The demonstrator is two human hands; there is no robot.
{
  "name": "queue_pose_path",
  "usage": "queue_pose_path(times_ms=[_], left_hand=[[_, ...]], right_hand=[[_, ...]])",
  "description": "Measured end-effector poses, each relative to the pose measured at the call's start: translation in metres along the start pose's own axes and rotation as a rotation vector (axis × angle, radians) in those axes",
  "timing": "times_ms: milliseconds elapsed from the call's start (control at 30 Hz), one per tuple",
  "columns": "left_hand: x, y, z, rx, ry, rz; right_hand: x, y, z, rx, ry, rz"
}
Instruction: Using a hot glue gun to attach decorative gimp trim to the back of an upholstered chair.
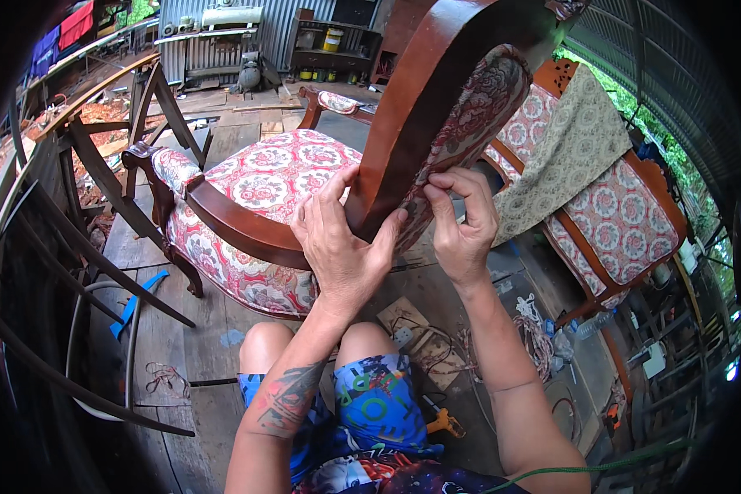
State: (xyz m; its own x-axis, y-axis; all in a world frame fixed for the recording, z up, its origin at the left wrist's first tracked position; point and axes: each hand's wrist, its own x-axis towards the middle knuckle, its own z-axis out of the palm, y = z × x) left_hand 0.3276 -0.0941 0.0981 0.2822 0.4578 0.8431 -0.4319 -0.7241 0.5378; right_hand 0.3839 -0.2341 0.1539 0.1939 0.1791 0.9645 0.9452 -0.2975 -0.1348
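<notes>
Dead centre: left hand (342,247) clenched round wooden backrest frame (420,90) of floral armchair (263,189). Right hand (461,222), at 3 o'clock of it, pinches floral fabric edge (461,123). Second armchair (609,206) at 2 o'clock, on plank floor (173,346).

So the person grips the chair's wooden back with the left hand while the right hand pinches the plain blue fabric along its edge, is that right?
Not quite. In the head view the fabric is a red and white floral print, not plain blue. The left hand does grip the wooden back, and the right hand pinches the fabric's edge.
</notes>
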Motion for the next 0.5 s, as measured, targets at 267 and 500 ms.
queue_pose_path(times_ms=[267, 500], left_hand=[[0.004, 0.003, 0.012, -0.098, -0.02, -0.064], [-0.002, 0.0, 0.017, -0.029, 0.036, 0.004]], right_hand=[[-0.004, 0.002, 0.005, 0.027, 0.061, -0.007], [-0.008, 0.003, 0.009, 0.049, 0.065, 0.032]])
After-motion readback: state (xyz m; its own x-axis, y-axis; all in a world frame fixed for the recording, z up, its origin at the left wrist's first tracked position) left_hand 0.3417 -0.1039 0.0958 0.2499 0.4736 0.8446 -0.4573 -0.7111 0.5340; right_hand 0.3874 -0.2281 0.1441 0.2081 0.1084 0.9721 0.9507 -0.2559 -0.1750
